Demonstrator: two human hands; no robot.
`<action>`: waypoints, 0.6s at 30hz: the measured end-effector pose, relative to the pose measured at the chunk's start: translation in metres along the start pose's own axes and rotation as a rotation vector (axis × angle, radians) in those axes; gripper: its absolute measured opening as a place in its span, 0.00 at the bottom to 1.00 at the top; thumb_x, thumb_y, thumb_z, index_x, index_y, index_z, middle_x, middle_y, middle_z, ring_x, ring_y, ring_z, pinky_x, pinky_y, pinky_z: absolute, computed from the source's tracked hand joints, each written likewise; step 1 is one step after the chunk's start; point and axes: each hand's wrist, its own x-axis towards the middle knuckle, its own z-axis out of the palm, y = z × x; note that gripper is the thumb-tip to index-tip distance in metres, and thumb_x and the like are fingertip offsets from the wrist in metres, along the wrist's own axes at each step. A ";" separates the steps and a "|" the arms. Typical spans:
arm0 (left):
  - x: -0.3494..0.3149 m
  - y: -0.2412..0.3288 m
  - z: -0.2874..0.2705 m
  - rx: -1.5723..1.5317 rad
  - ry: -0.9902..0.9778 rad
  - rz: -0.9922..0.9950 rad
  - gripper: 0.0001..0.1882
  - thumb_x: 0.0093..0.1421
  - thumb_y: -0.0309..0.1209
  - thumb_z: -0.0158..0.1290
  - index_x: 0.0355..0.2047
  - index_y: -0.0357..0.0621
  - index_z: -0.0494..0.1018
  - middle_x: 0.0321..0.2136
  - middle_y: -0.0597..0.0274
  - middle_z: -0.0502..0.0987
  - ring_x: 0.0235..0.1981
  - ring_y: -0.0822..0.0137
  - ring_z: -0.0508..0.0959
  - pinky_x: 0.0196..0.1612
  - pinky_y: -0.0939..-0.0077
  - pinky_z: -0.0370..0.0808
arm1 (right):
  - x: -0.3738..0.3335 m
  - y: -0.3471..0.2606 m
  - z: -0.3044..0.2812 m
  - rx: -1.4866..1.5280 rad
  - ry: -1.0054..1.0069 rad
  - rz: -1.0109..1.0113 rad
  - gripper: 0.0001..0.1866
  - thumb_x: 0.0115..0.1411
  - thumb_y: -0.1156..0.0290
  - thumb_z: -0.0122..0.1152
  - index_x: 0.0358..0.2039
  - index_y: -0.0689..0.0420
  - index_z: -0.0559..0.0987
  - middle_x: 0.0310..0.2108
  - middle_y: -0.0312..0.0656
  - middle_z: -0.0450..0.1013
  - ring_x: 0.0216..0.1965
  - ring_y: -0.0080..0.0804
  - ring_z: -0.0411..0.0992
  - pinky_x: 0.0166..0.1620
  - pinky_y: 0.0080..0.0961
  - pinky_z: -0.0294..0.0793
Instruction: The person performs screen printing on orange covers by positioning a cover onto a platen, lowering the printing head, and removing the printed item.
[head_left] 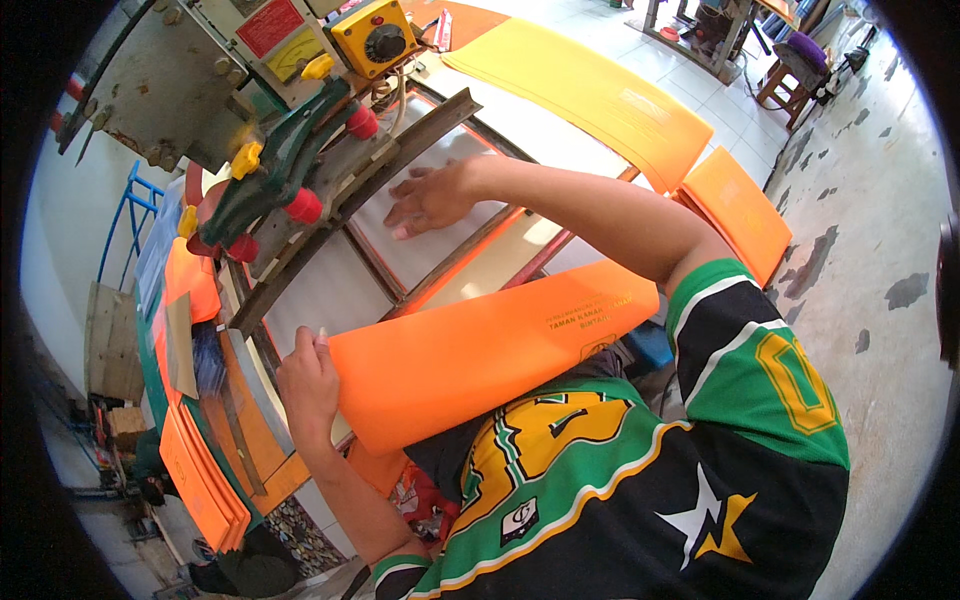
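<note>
A folded bright orange sheet (430, 365) with small dark printing near its right end slants across my lap. My left hand (308, 385) is closed on its left edge, thumb and fingertips at the upper corner. Farther forward, my right hand (435, 198) lies with fingers spread over a clear plastic film (400, 250) in a dark-framed bed. It holds nothing that I can see. A metal bar (370, 200) of a press, with a green arm (285, 165) and red knobs, stands just left of the right hand.
A yellow control box (374, 38) with a black dial sits on the press. A yellow sheet stack (580, 95) lies at the far right, with orange folders (735, 215) beside it. More orange folders (200, 480) hang over the left table side. A stool (785, 90) stands behind.
</note>
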 end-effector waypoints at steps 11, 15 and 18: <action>0.003 0.003 -0.005 -0.002 -0.008 -0.025 0.13 0.70 0.35 0.41 0.33 0.37 0.64 0.22 0.37 0.74 0.29 0.36 0.76 0.30 0.45 0.67 | 0.009 0.006 -0.001 0.032 -0.062 0.080 0.38 0.63 0.28 0.31 0.69 0.31 0.58 0.74 0.40 0.41 0.73 0.53 0.36 0.66 0.70 0.43; 0.002 0.002 -0.005 -0.011 -0.012 -0.031 0.14 0.70 0.36 0.41 0.32 0.37 0.64 0.22 0.36 0.73 0.28 0.36 0.76 0.30 0.46 0.67 | 0.009 0.004 -0.005 0.026 -0.077 0.066 0.38 0.63 0.29 0.30 0.69 0.31 0.57 0.74 0.40 0.42 0.73 0.54 0.36 0.67 0.70 0.43; 0.002 0.004 -0.008 -0.022 -0.025 -0.048 0.15 0.71 0.36 0.40 0.32 0.36 0.64 0.21 0.37 0.73 0.27 0.36 0.75 0.29 0.46 0.67 | 0.009 0.002 -0.008 0.029 -0.107 0.063 0.38 0.64 0.29 0.30 0.69 0.31 0.56 0.73 0.39 0.42 0.73 0.54 0.37 0.66 0.71 0.43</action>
